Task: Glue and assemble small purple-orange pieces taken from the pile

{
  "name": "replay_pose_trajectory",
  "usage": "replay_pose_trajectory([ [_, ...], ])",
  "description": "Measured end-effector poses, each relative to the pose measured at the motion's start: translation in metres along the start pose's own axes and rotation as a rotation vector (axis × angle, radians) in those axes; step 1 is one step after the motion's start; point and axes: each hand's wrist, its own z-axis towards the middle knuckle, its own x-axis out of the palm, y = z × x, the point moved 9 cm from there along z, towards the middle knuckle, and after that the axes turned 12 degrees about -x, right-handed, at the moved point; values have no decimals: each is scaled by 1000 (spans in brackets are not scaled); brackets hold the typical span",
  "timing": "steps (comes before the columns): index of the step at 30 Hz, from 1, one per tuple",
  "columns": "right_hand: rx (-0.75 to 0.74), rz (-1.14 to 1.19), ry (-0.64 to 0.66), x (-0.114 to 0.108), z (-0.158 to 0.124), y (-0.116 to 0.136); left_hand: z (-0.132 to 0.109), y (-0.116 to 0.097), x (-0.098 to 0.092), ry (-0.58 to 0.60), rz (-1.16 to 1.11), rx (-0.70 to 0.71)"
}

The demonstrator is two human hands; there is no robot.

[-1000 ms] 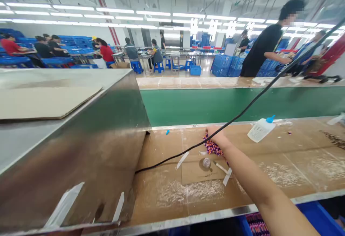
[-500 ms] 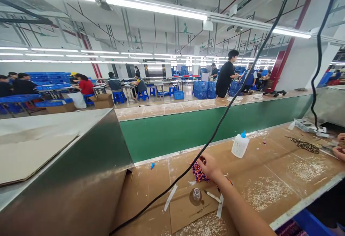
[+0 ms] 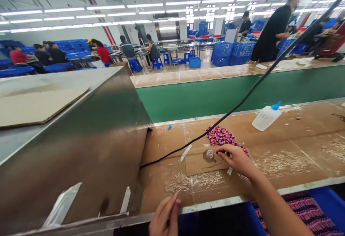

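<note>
My right hand [image 3: 238, 160] is over the cardboard-covered bench, its thumb and forefinger pinched on a small dark purple piece [image 3: 217, 152]. Just left of those fingertips is a small clear round cup [image 3: 209, 154], standing on a flat cardboard sheet [image 3: 195, 168]. Behind the hand lies a heap of small purple and orange pieces [image 3: 219, 135]. My left hand [image 3: 165, 217] is at the bench's front edge with fingers and thumb pressed together; whatever they may hold is too small to make out.
A white squeeze bottle [image 3: 266, 118] with a blue nozzle stands at the back right. A small blue cap [image 3: 169, 127] lies near the metal box [image 3: 118, 121] on the left. A black cable [image 3: 242, 101] crosses the view. Below the bench sits a blue crate [image 3: 330, 202].
My right hand has come from the heap towards the clear cup, now with a small piece in its fingers. My left hand has entered at the bottom. The view has tilted down.
</note>
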Motion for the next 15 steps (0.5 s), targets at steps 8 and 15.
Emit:
replay_pose_trajectory([
  [8, -111, -180, 55, 11, 10, 8, 23, 36, 126, 373, -593, -624],
  [15, -221, -313, 117, 24, 13, 14, 20, 48, 120, 282, -647, -667],
])
